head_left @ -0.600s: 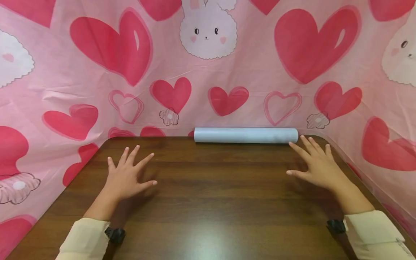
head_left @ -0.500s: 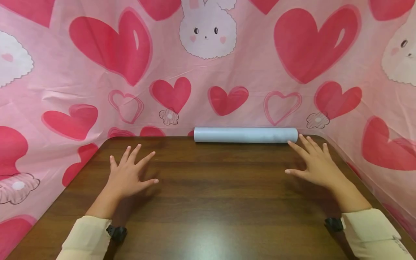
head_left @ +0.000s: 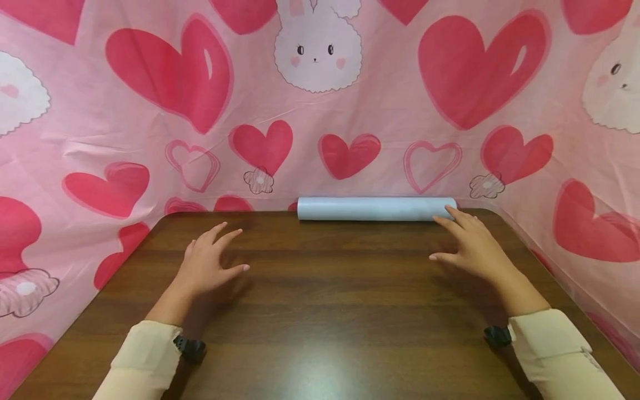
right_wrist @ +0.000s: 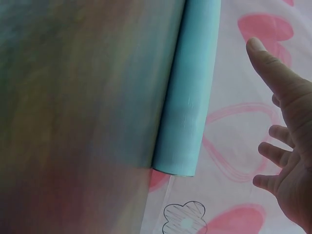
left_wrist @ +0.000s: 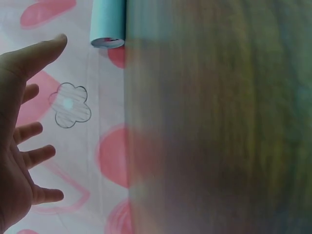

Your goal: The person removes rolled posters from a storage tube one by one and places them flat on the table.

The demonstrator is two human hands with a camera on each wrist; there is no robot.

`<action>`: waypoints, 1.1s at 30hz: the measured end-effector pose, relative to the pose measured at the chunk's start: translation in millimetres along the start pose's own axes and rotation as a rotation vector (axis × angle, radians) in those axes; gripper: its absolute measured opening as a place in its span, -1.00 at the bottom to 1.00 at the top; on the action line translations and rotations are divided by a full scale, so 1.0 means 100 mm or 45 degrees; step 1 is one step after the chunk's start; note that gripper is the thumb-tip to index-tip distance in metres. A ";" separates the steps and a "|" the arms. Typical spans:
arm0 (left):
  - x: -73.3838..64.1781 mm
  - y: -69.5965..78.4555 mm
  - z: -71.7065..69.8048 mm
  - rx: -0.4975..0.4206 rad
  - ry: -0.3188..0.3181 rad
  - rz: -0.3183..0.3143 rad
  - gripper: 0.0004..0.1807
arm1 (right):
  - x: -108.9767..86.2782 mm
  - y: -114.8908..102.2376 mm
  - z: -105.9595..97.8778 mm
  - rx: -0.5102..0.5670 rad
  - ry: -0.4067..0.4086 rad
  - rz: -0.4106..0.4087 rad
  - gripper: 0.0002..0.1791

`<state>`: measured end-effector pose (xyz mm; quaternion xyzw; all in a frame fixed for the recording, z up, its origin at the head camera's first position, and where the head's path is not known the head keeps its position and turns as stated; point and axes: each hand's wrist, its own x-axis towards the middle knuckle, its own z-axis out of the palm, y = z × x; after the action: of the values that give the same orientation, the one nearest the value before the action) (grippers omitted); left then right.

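A pale blue roll (head_left: 370,209) lies lengthwise along the far edge of the dark wooden table (head_left: 320,289). In the left wrist view its near end shows a hollow opening, so the roll (left_wrist: 108,22) looks like a tube of rolled sheet. My left hand (head_left: 207,264) hovers over the left part of the table, fingers spread and holding nothing. On the other side my right hand (head_left: 472,244) reaches forward with loose fingers; its fingertips overlap the roll's right end in the head view. The right wrist view shows the roll (right_wrist: 187,92) apart from the thumb.
A pink cloth (head_left: 390,105) printed with red hearts and white rabbits hangs behind the table and along both sides. Dark bands sit at both wrists, below cream sleeves (head_left: 145,350). Light reflects off the tabletop near the front.
Both hands have shifted inward, and the right one now overlaps the roll's end. The left hand's fingers have turned and drawn closer together. The roll stays in place.
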<state>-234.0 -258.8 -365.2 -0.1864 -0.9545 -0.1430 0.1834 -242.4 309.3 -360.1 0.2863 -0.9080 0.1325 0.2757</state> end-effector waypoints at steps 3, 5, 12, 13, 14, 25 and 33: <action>0.04 -0.01 0.03 -0.051 0.026 0.008 -0.12 | 0.04 0.00 0.01 0.009 0.012 -0.012 -0.04; 0.07 0.00 0.03 -0.081 0.042 0.011 -0.13 | 0.08 -0.01 0.01 0.021 0.002 0.003 -0.04; 0.15 0.01 0.07 -0.174 0.138 0.021 -0.18 | 0.21 -0.02 0.01 0.071 -0.057 0.064 -0.07; 0.16 0.01 0.08 -0.191 0.147 0.024 -0.18 | 0.23 -0.02 0.02 0.074 -0.060 0.063 -0.07; 0.17 0.01 0.09 -0.208 0.154 0.029 -0.18 | 0.25 -0.02 0.02 0.075 -0.060 0.057 -0.06; 0.31 0.02 0.17 -0.374 0.136 -0.030 -0.19 | 0.40 0.01 0.12 0.154 -0.086 0.108 -0.02; 0.42 0.05 0.24 -0.455 0.144 -0.042 -0.19 | 0.51 0.05 0.24 0.188 -0.040 0.114 -0.07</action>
<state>-275.4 -233.6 -368.6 -0.1922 -0.9050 -0.3236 0.1983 -290.5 280.6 -350.7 0.2672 -0.9119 0.2068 0.2331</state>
